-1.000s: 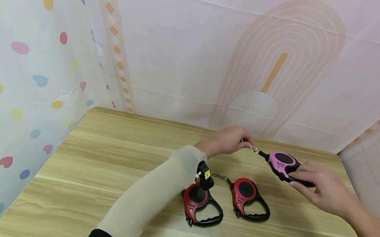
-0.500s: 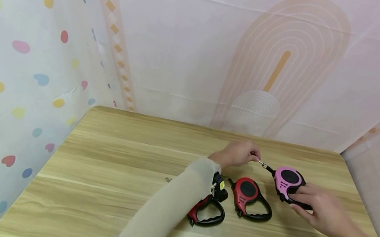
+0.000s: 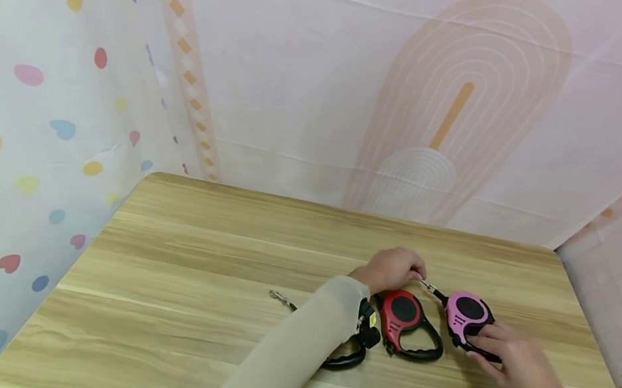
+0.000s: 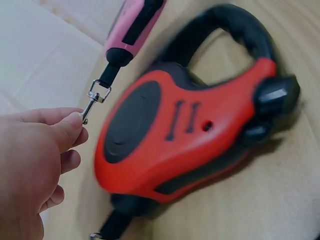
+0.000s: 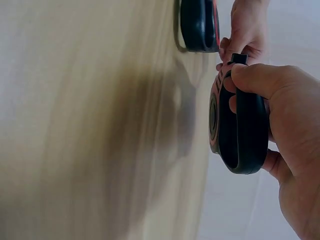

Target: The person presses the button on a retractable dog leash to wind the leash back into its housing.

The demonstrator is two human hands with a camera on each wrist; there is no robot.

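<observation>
Right hand [image 3: 520, 366] grips pink leash reel [image 3: 469, 315] by its black handle, just above wooden table [image 3: 183, 282]. Left hand [image 3: 393, 270] pinches reel's metal clip [image 4: 95, 100]. Red reel [image 3: 406, 322] lies between, on table.

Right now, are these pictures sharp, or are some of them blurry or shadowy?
Head view: evenly lit and sharp, with soft shadows under the arms on the table. Left wrist view: the red leash is smeared by blur, though the left hand and metal clip look clearer. Right wrist view: the right hand gripping the pink leash throws a broad dark shadow across blurred wood.
</observation>
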